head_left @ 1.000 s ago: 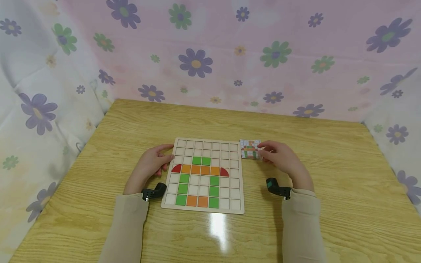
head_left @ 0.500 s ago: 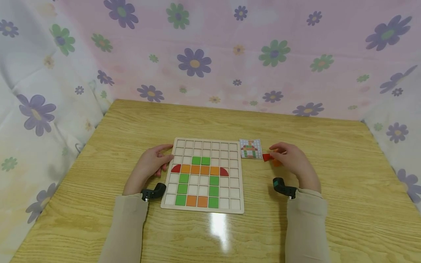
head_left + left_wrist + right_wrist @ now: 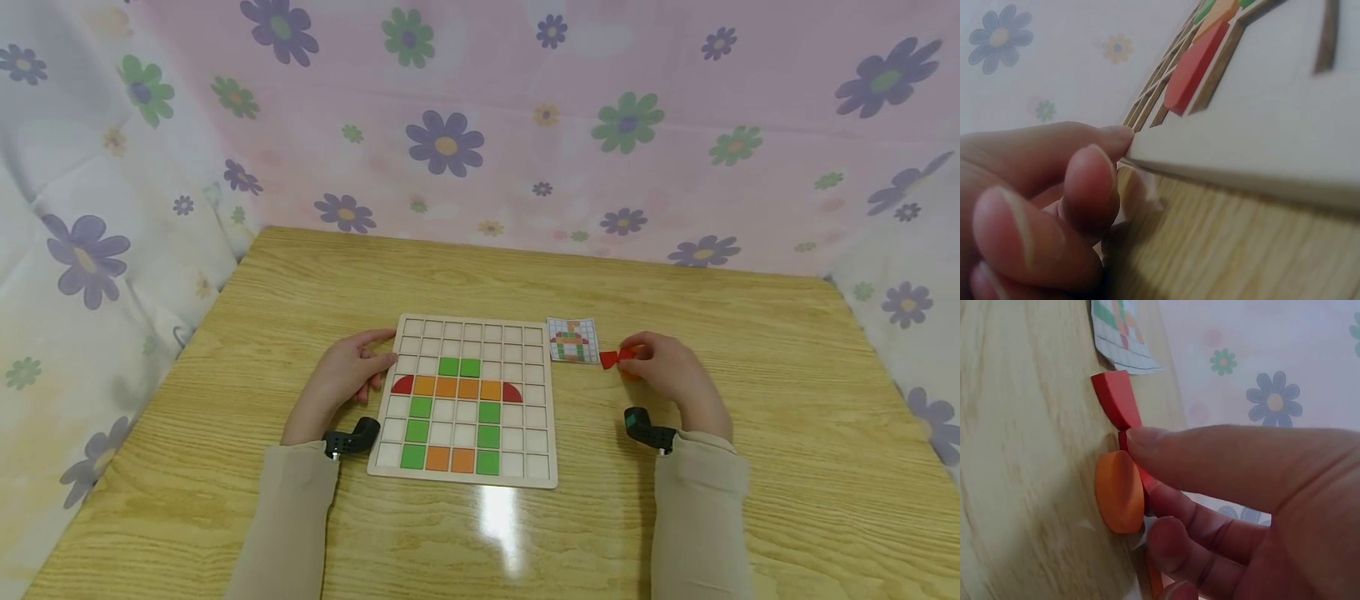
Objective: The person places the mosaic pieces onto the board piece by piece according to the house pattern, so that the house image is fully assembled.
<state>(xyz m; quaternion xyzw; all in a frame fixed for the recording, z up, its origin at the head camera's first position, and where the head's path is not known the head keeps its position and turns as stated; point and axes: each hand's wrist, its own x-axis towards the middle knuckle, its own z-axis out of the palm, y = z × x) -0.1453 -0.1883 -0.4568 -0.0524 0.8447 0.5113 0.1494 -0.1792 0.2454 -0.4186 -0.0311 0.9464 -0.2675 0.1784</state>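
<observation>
The left hand (image 3: 342, 372) touches the left edge of a square, pale wooden grid board (image 3: 462, 478), its grip relaxed and closed round nothing. Green squares (image 3: 470, 367), orange squares (image 3: 446, 387) and two red quarter-round pieces (image 3: 512, 392) fill some of the board's cells. Well apart from the board, the right hand (image 3: 667, 372) has its grip nearly closed, pinching a small red piece (image 3: 1123, 440). Just beside that are a red wedge-shaped piece (image 3: 608, 360) on the wood-grained counter (image 3: 810, 417) and an orange rounded piece (image 3: 1116, 494). A printed paper card (image 3: 573, 342) lies between board and right hand
</observation>
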